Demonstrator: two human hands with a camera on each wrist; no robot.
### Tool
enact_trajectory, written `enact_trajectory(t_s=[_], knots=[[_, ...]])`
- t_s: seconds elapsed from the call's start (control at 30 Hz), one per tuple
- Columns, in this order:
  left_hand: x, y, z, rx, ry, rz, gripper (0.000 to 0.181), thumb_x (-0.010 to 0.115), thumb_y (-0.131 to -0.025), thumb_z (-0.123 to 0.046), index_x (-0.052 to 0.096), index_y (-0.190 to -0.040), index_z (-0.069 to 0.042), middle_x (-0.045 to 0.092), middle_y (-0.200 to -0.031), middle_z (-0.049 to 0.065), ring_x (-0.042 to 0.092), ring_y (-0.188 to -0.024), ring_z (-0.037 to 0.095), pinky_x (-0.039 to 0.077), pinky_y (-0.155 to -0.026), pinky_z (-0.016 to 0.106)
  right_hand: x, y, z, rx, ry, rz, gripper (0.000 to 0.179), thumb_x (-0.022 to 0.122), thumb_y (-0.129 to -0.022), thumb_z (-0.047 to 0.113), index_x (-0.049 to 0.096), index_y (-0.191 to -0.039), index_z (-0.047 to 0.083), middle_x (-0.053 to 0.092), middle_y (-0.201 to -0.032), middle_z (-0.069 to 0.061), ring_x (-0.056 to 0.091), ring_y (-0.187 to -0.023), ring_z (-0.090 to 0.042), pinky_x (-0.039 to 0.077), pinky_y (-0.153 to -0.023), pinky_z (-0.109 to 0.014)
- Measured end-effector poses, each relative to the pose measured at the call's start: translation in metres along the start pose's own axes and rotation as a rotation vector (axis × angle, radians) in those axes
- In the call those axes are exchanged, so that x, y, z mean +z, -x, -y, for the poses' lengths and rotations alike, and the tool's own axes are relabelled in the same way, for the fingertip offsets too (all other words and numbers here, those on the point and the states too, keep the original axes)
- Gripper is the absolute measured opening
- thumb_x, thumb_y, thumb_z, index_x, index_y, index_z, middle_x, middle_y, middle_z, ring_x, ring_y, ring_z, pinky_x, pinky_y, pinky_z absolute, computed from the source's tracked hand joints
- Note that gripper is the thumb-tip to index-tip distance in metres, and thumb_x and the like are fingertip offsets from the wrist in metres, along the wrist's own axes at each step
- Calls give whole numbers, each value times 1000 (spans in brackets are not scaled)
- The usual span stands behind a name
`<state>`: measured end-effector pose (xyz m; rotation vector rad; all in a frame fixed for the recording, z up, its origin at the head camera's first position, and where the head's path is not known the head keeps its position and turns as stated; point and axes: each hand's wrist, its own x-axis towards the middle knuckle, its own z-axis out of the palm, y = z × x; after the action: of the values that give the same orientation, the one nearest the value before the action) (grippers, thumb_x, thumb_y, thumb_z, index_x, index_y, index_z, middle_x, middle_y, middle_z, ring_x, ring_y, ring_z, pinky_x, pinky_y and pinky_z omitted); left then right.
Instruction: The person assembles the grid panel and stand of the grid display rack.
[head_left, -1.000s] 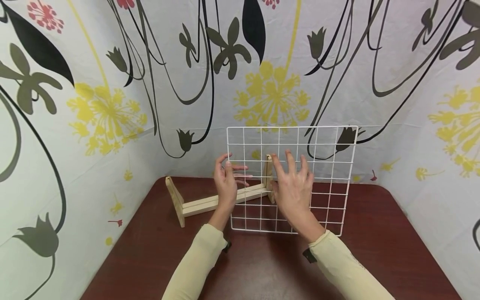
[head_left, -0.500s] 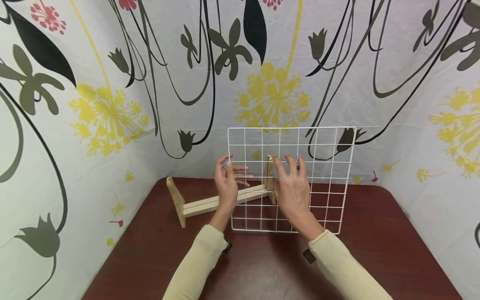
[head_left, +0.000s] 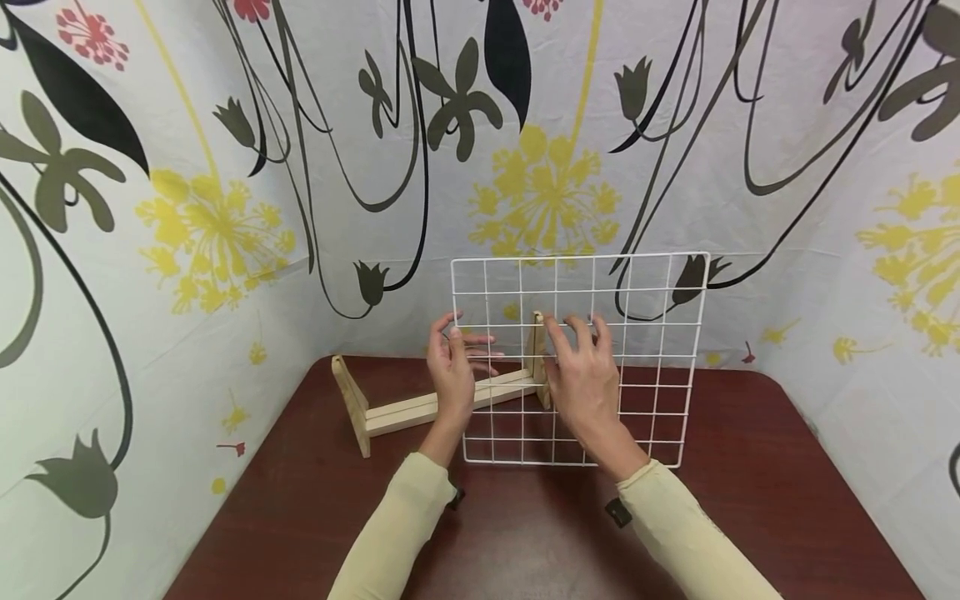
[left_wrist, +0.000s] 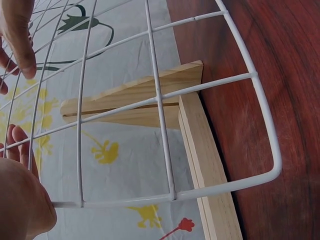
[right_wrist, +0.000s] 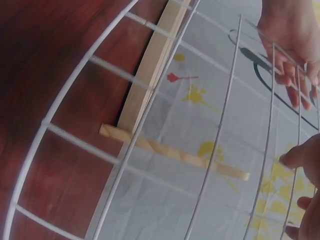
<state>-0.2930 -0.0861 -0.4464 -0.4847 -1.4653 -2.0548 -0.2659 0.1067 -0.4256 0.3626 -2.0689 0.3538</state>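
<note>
A white wire grid panel (head_left: 592,257) stands upright over the table in the head view. My left hand (head_left: 452,375) grips its left edge, thumb on the near side and fingers reaching behind the wires. On the panel's near face my right hand (head_left: 585,379) holds the wires with bent fingertips. Behind the panel rests a pale wooden stand (head_left: 401,416), a crossbar between two tapered upright ends. The left wrist view shows the panel's corner (left_wrist: 159,97) in front of one wooden end (left_wrist: 135,92). In the right wrist view the wooden bar (right_wrist: 150,75) appears through the wires.
The dark red table (head_left: 525,542) has rounded far corners. Cloth walls (head_left: 360,225) printed with flowers surround it on the left, back and right. A small black strap piece (head_left: 618,512) sits at the right sleeve.
The fingers of my right hand have bent further in against the wires. The panel has shifted slightly left at its right edge. My left hand and the wooden stand stay about where they were.
</note>
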Motion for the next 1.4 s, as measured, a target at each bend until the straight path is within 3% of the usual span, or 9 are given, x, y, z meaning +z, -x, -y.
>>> enact_trajectory(t_s=[0.07,0.23,0.47,0.53,0.73,0.87,1.03,1.2,1.4], knots=[[0,0,0,-2,8,-1,33,36,-117,-25,48,-142,-7,67,-98,48,77,-66,41,47,-51,77,-1,0,-2,-10,-20,-4,63,87,-77,7,67,-136,19,65,-127,-15,54,-131,-48,64,-73,-55],[1,2,-2,-2,18,-9,34,37,-117,-26,48,-142,-5,67,-96,47,77,-65,43,50,-47,71,-5,0,-7,-41,-57,-11,59,88,-76,9,68,-131,17,65,-121,-15,54,-120,-49,63,-72,-54],[3,4,-6,28,18,4,35,36,-117,-25,45,-140,1,65,-95,50,78,-63,28,54,-46,62,-14,-3,-14,-123,-76,6,62,95,-71,18,69,-127,15,65,-112,-17,53,-105,-47,56,-89,-54],[3,5,-8,26,23,19,36,36,-117,-26,44,-140,1,69,-93,43,79,-64,25,57,-47,58,-16,-5,-16,-139,-76,11,64,97,-70,19,69,-127,15,66,-111,-17,53,-104,-47,53,-90,-54],[2,6,-13,3,33,81,44,33,-118,-28,35,-139,10,79,-92,10,79,-68,22,61,-51,49,-20,-6,-18,-151,-81,1,59,93,-70,15,69,-124,14,67,-109,-17,54,-101,-47,50,-90,-54],[0,7,-17,3,21,107,45,30,-118,-26,35,-137,14,74,-95,25,79,-69,32,60,-53,57,-22,-7,-16,-150,-119,-11,53,86,-73,9,70,-123,12,68,-107,-16,53,-101,-48,46,-94,-55],[-3,12,-24,-19,2,131,43,30,-118,-30,41,-134,9,65,-99,45,77,-69,36,60,-55,61,-24,-5,-13,-147,-115,-12,48,83,-73,8,70,-120,13,68,-106,-15,52,-99,-46,46,-90,-53],[-11,18,-32,-18,-42,210,42,30,-118,-30,40,-133,7,65,-102,47,79,-75,34,61,-61,63,-26,-4,-14,-141,-99,-30,50,86,-68,8,68,-114,12,67,-104,-17,52,-97,-47,46,-86,-53],[-31,26,-37,14,-189,263,41,28,-117,-25,45,-136,7,71,-120,33,75,-104,49,64,-78,57,-30,-7,-19,-126,-91,-87,53,86,-65,4,69,-114,12,65,-100,-19,53,-95,-50,47,-90,-55]])
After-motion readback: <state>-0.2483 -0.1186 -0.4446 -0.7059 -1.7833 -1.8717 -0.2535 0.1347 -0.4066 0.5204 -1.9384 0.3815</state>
